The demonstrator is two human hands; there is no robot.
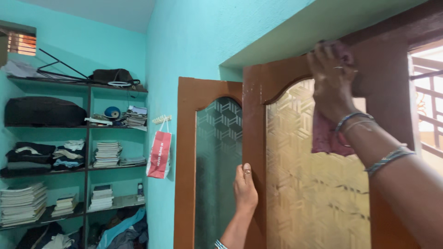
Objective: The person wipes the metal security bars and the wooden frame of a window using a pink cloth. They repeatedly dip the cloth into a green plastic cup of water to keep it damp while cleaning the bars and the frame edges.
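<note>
over on the far left a dark shelf unit (87, 138) stands against the turquoise wall, packed with stacks of books (107, 153), folded clothes (44, 157) and a black bag (44, 111). a little further along a red and white carry bag (159, 154) hangs from a row of wall hooks (161, 119). next comes the brown wooden window shutter (254, 138), swung open into the room, its panes of patterned frosted glass (314, 184) catching the light. the left hand (245, 188) is curled round the shutter's upright edge, thumb lying flat on the wood, fingers wrapped behind it out of sight. higher up and to the right, the right hand (332, 76) is closed on a dark pink cloth (328, 133), pressing it against the top of the shutter's arched frame, while the loose end of the cloth dangles down past the wrist and its bangles (355, 121). at the far right a window grille (431, 101) shows daylight.
</note>
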